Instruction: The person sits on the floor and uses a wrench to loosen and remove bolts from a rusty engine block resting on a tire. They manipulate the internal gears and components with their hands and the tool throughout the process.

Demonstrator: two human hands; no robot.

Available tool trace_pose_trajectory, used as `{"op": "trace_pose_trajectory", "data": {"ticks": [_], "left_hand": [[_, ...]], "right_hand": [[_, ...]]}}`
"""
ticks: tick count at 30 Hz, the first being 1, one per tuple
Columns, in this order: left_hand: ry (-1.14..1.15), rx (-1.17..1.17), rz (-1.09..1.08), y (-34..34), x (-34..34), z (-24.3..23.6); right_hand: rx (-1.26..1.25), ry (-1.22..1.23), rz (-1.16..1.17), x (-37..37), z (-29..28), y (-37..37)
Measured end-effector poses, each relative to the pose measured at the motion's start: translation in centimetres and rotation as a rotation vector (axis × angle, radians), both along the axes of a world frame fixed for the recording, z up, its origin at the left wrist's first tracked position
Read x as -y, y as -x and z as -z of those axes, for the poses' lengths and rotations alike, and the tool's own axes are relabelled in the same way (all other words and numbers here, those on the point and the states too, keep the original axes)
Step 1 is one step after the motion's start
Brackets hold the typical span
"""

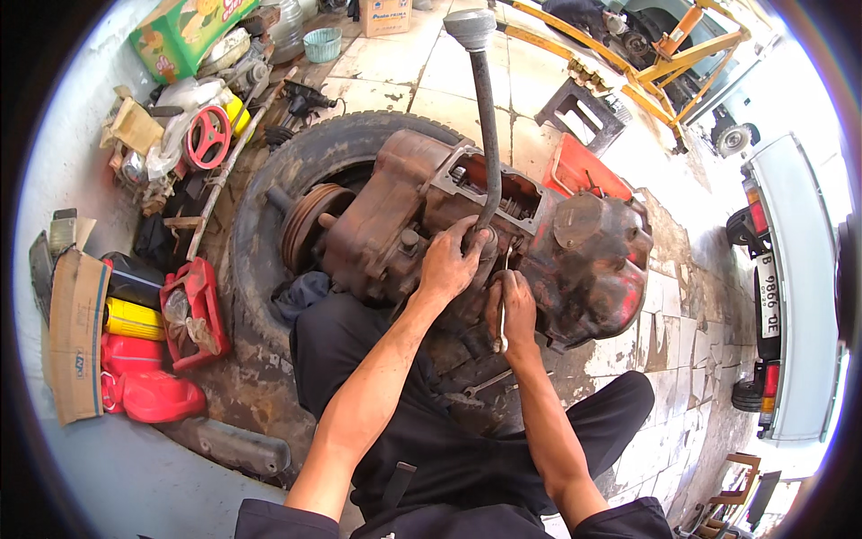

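A greasy brown gearbox [382, 216] lies in front of my crossed legs, its left part resting over a large tyre [254, 242]. Its rectangular top opening shows parts inside. From the near side a long gear lever [489, 126] with a wide knob rises. My left hand [449, 262] is closed around the foot of this lever. A slim wrench [503, 337] is gripped in my right hand [514, 310], just right of the left one; its lower end pokes out below the fingers. The bolt or nut at its upper end cannot be made out.
Another wrench [489, 384] lies on the floor by my legs. Behind the gearbox are a red tray [575, 166], a dark crate [588, 115] and a yellow hoist [646, 90]. Red containers [157, 391] and a cardboard piece [76, 341] crowd the left wall. A vehicle [799, 287] stands right.
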State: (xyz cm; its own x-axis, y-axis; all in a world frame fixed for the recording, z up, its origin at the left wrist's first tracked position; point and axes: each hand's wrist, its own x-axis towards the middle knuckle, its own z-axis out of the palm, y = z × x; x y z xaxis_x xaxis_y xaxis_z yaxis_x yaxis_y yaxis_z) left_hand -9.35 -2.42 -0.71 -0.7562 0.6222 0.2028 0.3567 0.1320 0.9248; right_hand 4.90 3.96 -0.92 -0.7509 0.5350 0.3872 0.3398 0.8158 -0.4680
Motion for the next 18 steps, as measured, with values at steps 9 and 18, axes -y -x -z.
{"op": "trace_pose_trajectory", "data": {"ticks": [9, 18], "left_hand": [[0.025, 0.022, 0.024, 0.2, 0.2, -0.2], [0.044, 0.017, 0.014, 0.6, 0.6, 0.1]], "right_hand": [[-0.045, -0.074, 0.012, -0.3, 1.1, 0.9], [-0.052, 0.130, -0.037, -4.5, -3.7, 3.5]]}}
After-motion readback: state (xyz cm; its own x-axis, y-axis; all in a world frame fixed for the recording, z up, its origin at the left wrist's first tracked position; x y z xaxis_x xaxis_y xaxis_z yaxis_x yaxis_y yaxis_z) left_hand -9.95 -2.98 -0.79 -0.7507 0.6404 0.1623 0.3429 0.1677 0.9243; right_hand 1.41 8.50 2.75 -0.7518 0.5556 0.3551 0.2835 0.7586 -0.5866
